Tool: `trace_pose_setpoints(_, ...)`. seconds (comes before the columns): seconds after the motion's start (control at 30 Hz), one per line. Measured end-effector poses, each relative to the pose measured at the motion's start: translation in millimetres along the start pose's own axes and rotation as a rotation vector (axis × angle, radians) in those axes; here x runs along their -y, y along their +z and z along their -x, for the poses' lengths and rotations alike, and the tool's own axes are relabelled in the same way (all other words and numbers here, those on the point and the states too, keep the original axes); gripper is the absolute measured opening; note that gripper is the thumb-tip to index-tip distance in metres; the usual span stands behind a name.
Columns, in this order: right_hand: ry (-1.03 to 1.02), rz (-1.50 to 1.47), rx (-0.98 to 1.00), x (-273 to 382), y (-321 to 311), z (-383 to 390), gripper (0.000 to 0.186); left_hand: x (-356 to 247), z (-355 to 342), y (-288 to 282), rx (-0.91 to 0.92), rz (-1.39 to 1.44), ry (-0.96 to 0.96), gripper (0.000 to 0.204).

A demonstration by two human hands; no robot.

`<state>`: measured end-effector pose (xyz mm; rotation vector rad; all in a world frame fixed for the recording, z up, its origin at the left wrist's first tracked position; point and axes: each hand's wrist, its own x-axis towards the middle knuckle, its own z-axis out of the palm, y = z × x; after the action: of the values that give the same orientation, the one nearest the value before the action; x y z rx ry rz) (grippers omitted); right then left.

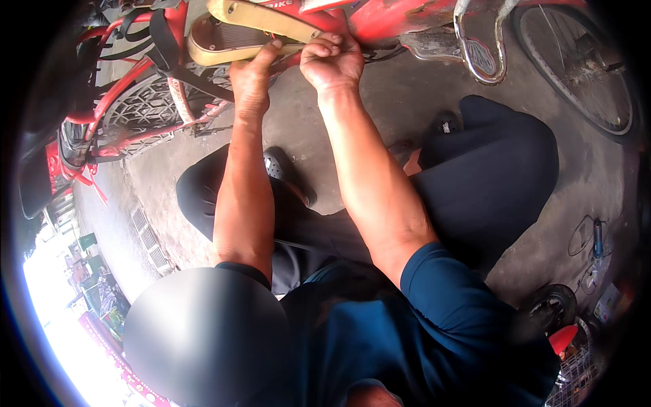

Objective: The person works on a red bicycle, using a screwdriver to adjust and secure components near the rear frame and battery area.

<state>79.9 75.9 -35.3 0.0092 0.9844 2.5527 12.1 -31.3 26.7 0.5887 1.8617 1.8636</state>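
Top ctr: your L hand (pixel 251 73), half-curled, thumbs cream casing (pixel 215 57); R hand (pixel 333 64) curled nearby, can't tell either's grip.

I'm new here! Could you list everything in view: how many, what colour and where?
Casing: one, cream, pieces parted, top
Frame parts: several, red, top and left
Strap: one, black, upper left
Lattice-patterned wheel: one, dark, left
U-shaped bar: one, silvery, upper right
Spoked wheel: one, dark, right
Drain grate: one, grey, left
Blue-handled item: one, right
Small wheel: one, black, lower right
Floor: one, grey, throughout
Background clutter: uncountable, mixed, lower left and lower right
Blurred round shape: one, grey, lower left
Shoes: two, black, centre
Trousers: one pair, black, centre
Shirt: one, blue, bottom
Left hand, right hand: two, bare, at casing
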Motion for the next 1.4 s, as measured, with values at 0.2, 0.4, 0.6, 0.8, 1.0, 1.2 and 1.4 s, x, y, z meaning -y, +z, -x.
trace_pose_setpoints(0.2,0.067,0.063,0.039,4,-2,1,0.016,8,-2,4,-0.087,0.114,0.008,0.030)
trace_pose_setpoints(0.4,0.066,0.196,-0.038,0,7,7,0.017,7,0,1,-0.152,-0.032,0.057,0.030)
trace_pose_setpoints(0.6,0.143,0.364,-0.011,1,2,9,0.018,11,-3,-8,-0.142,-0.088,0.040,0.043)
trace_pose_setpoints(0.8,0.137,0.588,-0.012,-2,-3,11,0.026,12,-6,-11,-0.122,-0.103,-0.025,0.043)
trace_pose_setpoints(1.0,0.076,0.716,-0.025,-1,-1,11,0.035,4,-7,-8,-0.135,-0.096,-0.080,0.044)
trace_pose_setpoints(1.2,0.070,0.846,-0.081,0,2,10,0.040,8,-13,-10,-0.083,-0.109,-0.075,0.049)
trace_pose_setpoints(1.4,0.027,0.928,-0.162,-5,9,12,0.027,-3,-19,-19,0.042,-0.396,-0.005,0.044)
